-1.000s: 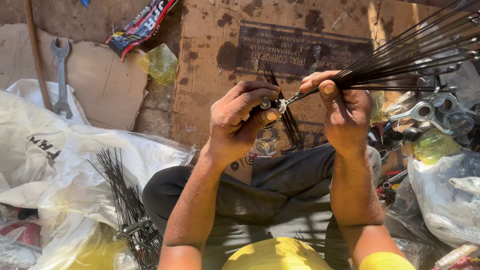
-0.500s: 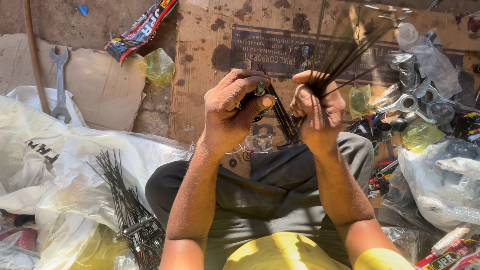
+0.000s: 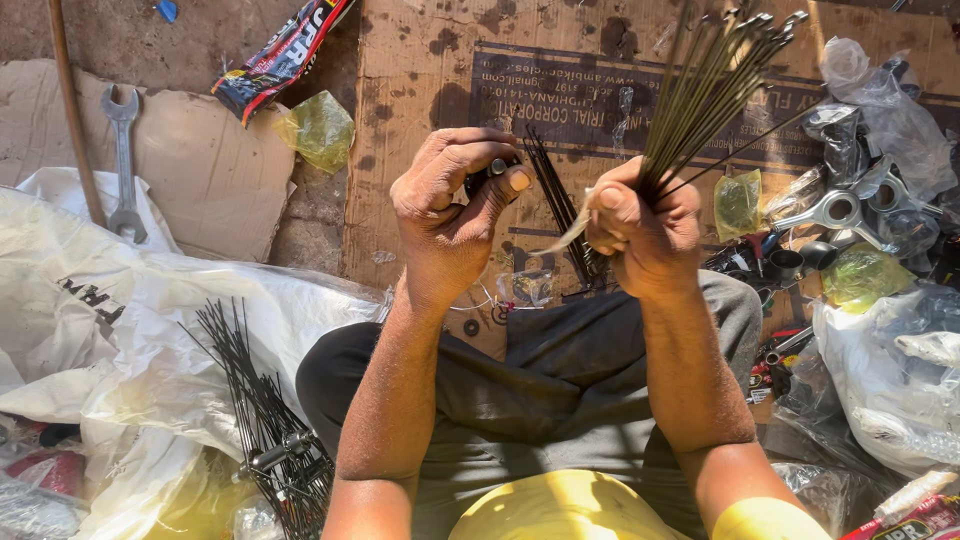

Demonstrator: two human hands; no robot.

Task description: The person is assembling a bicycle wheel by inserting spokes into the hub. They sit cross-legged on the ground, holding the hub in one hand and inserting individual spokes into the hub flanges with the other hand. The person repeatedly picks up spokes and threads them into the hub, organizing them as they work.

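Stained cardboard floor [image 3: 420,90] strewn with bags. The right hand [image 3: 645,225] is fisted around a spoke bundle [image 3: 705,90] fanning upward; the left hand [image 3: 450,205] pinches a small dark part [image 3: 492,170] beside it.

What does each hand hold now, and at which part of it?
The right hand grips a bundle of thin metal spokes at its lower end. The left hand holds a small dark object at thumb and fingertips; which part cannot be told.

Spokes [image 3: 715,85] dark grey; wrench [image 3: 124,165] silver; sack [image 3: 150,330] white; trousers [image 3: 560,380] grey.
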